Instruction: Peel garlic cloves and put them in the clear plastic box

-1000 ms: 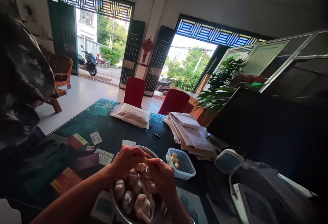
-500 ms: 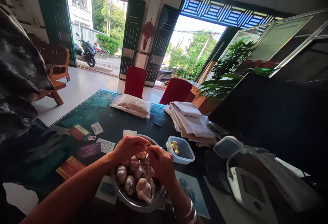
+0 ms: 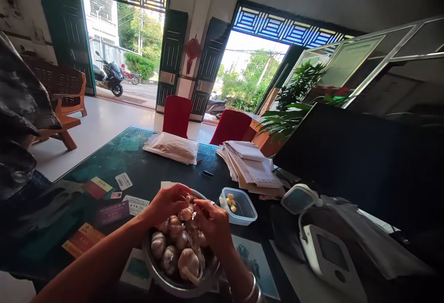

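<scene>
The bowl stood on the desk, heaped with garlic in whole bulbs. Over its far part, the left hand and right hand met nearly fingertip to fingertip, fingers bent, with a small clove showing between the tips; it was too small to tell which hand pinched it. A bracelet circled the right wrist. Just right of the bowl sat the tub, peeled cloves at its left side. Beyond the bowl lay the bag and pen; papers were beyond it to the right, a purple card to its left.
</scene>
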Demonstrator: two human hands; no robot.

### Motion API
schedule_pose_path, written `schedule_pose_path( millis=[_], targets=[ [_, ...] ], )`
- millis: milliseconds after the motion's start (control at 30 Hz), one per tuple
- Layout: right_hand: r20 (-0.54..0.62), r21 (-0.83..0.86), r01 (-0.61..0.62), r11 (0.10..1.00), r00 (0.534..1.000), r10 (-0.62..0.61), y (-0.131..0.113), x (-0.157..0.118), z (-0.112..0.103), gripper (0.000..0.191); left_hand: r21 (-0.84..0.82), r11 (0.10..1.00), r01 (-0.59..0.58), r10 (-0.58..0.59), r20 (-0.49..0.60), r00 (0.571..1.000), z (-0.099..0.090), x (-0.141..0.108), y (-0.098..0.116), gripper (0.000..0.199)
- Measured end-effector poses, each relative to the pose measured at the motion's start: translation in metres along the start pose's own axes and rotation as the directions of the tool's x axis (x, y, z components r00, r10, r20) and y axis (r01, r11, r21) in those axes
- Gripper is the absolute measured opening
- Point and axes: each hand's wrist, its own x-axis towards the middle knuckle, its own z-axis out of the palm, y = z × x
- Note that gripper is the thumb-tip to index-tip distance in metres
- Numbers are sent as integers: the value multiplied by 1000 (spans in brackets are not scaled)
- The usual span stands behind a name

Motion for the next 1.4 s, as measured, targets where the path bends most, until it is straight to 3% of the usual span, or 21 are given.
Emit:
schedule_pose_path(
  millis=[300,467,633,900,1100,1233,1400],
  targets=[
    [49,146,-65,987,997,59,-5,-1,-1,17,179,984,8,5,-71,997,2,-1,-1,19],
    [39,118,-31,993,999,26,-6,-1,-2,16,325,944,-49,81,-85,993,4,-2,5,10],
    [50,61,-15,998,999,12,-4,-1,0,15,366,924,-113,144,-58,988,3,-2,5,10],
    [38,35,-38,999,999,36,-2,-1,4,15,398,911,-107,130,-30,991,4,-5,8,13],
    [64,240,-167,956,986,156,0,0,0,18,478,875,-77,136,-90,987,5,-6,12,15],
    [141,327,-196,925,977,157,0,-2,3,18,574,812,-109,182,-71,981,8,-8,15,19],
    [131,474,-275,837,961,242,0,-1,2,17,584,802,-125,191,-53,980,10,-10,19,27]
  ],
)
